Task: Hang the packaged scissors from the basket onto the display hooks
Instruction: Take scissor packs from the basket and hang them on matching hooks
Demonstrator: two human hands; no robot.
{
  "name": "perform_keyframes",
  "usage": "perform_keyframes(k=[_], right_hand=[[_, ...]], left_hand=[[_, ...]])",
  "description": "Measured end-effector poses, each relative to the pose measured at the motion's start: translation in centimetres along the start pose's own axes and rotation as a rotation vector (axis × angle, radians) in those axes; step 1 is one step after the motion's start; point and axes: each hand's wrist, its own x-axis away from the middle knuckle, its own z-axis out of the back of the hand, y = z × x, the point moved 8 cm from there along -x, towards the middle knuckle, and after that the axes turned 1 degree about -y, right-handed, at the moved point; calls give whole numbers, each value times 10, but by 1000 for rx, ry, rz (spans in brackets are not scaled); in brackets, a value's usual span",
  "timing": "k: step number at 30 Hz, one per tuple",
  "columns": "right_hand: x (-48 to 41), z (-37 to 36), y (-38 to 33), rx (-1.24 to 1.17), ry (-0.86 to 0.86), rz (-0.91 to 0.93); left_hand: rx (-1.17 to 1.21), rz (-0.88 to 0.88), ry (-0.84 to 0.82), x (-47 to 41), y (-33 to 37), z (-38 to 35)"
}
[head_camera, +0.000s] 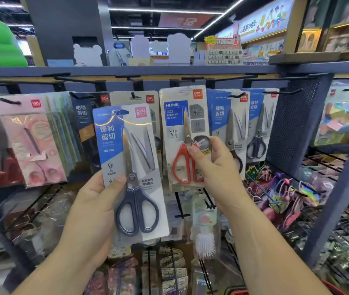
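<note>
Packaged scissors (131,167) stand above the left grip (97,199) pinching their edge; the right grip (218,167) pinches a red-handled pack (182,133).

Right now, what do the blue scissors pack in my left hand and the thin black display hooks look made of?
The blue scissors pack: printed card under clear plastic blister, given the glare; grey blades likely steel, dark handles matte plastic; black display hooks: slim rods, probably painted metal.

blue-card scissors pack (130,173): "deli", "锋利剪切", "170mm" | red-handled scissors pack (183,135): "deli", "HOME" | dark pack (82,117): "防锈剪切"
</note>
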Motion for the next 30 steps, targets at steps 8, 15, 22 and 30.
perform_keyframes(k=[8, 15, 22, 30], right_hand=[[12, -9, 2, 0, 57, -36], [25, -6, 0, 3, 223, -154], [37, -8, -8, 119, 252, -35], [39, -2, -5, -47, 304, 59]], left_hand=[[145, 29, -218, -15, -2, -40], [47, 1, -341, -33, -10, -81], [-64, -106, -271, -32, -16, -73], [-83, -218, -129, -24, -9, -71]])
